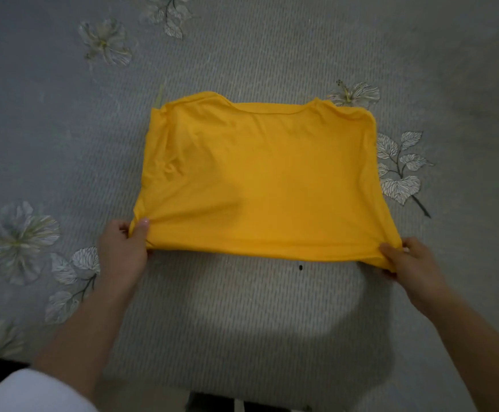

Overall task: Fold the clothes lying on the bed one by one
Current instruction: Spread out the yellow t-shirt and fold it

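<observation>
**Item handled:** one yellow shirt (260, 179) lies flat in the middle of the bed cover (64, 129), with the neckline at the far edge and the hem at the near edge. Its roughly rectangular outline suggests both sides are already turned in. The sleeves themselves are hidden.

**Hands:** the left hand (123, 245) pinches the near left corner of the hem, thumb on top and fingers curled beneath. The right hand (411, 263) grips the near right corner the same way. The hem between them is drawn taut and sits slightly off the cover.

**Probable step:** carrying the hem to the far edge to halve the shirt.

**Risks noted:**
1. Creases radiate from the left grip and the left side is bunched. Folding over without smoothing would press these creases in.
2. The near edge spreads wider than the far edge. If the hands travel unevenly, the corners would miss the shoulders and the fold would be skewed.
3. The fabric looks thin and limp, so lifting the hem may pull the tucked sides loose. A narrow yellow strip (160, 95) already pokes out beyond the far left corner.
4. A dark speck (300, 267) of unknown nature lies on the cover just near of the hem. Dragging the hem back could pick it up.
</observation>
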